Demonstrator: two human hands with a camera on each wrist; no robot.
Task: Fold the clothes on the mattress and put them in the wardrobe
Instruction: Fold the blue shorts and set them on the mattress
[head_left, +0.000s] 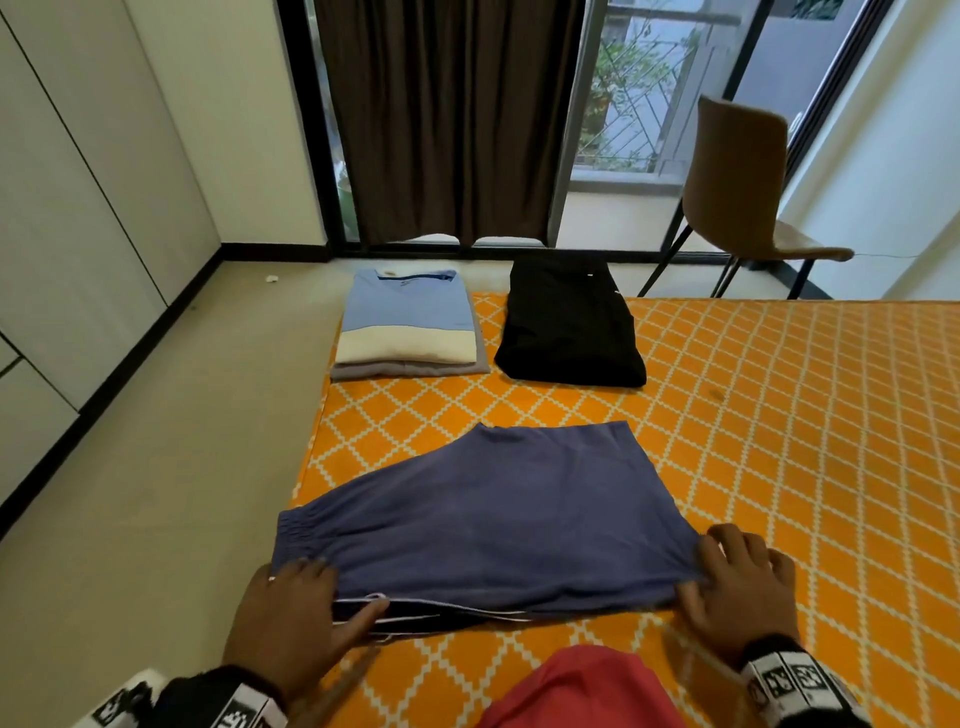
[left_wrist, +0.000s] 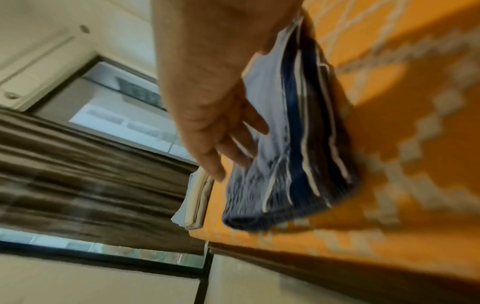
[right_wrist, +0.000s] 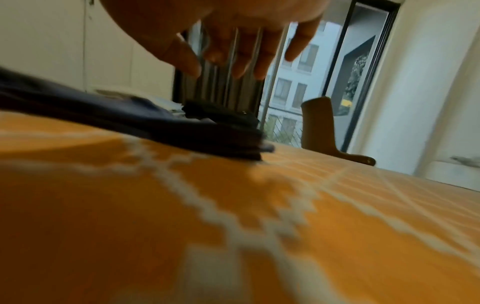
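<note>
Blue shorts (head_left: 493, 519) lie folded flat on the orange patterned mattress (head_left: 779, 415), with white-striped edges along the near side. My left hand (head_left: 291, 613) rests on the elastic waistband corner at the near left, fingers straight on top and thumb along the striped edge. In the left wrist view the left hand (left_wrist: 213, 102) lies flat on the shorts (left_wrist: 298, 164). My right hand (head_left: 737, 582) sits at the near right corner with fingers spread, thumb touching the fabric edge. The right wrist view shows the right hand (right_wrist: 233, 41) holding nothing, above the shorts (right_wrist: 103, 115).
A folded light-blue and cream shirt stack (head_left: 405, 322) and a folded black garment (head_left: 569, 327) lie at the mattress's far end. A brown chair (head_left: 737, 182) stands beyond by the window. Cream wardrobe doors (head_left: 62, 208) line the left wall. Red cloth (head_left: 582, 691) shows at the bottom.
</note>
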